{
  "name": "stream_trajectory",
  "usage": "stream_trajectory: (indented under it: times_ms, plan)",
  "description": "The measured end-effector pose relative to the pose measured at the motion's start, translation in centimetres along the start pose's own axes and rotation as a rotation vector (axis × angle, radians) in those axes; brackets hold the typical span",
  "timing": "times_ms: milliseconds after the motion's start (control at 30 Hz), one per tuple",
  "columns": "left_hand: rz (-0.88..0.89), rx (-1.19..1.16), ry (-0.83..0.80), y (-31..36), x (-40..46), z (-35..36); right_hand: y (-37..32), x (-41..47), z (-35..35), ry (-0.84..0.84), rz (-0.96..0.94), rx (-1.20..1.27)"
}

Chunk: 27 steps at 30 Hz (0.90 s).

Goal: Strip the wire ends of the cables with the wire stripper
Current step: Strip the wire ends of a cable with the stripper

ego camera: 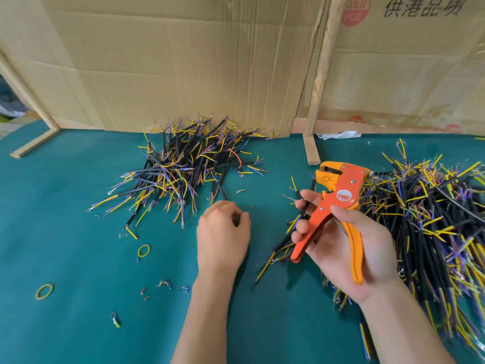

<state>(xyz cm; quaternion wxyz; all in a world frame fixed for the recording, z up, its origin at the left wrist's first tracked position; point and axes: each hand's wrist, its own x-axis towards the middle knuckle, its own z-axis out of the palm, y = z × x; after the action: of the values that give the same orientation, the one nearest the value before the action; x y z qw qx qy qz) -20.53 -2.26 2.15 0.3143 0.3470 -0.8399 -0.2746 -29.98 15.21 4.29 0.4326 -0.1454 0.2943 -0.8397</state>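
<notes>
Orange wire stripper [338, 203] sits in the right hand [349, 248], fingers curled round its handles, head up; a black cable [305, 203] is pinched under the fingertips. The left hand [221, 235] hovers knuckles-up over the green mat [65, 206], fingers curled; whether it holds anything is hidden. Cable piles lie behind [183, 166] and right [433, 219].

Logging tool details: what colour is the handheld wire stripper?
Orange, with a yellow-orange jaw insert; the orange metal wire stripper shows clearly in the head view.
</notes>
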Motion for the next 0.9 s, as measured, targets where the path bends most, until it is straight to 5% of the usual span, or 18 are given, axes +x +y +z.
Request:
stream_trajectory:
  times_ms: [233, 300, 400, 467, 700, 900]
  plan:
    - [-0.102, 0.033, 0.283, -0.4, 0.2, -1.6, 0.4, -0.5, 0.8, -0.196, 0.118, 0.019]
    - [-0.131, -0.264, 0.139, 1.1, 0.2, -1.4, 0.5, -0.6, 1.1, -0.261, 0.178, 0.055]
    - [-0.209, -0.795, -0.317, 3.7, -0.7, -0.5, 0.7, -0.8, 1.5, -0.335, 0.250, 0.086]
    - [-0.213, -1.001, -0.418, 4.3, -0.9, -0.1, 1.0, -0.7, 1.7, -0.318, 0.275, 0.040]
    - [-0.380, -1.130, -0.176, 3.2, -0.2, 0.2, 1.7, -0.5, 1.3, -0.169, 0.255, -0.145]
    - [-0.266, -0.923, -0.058, 2.0, 0.2, -0.1, 1.1, -0.2, 1.2, -0.003, 0.186, -0.157]
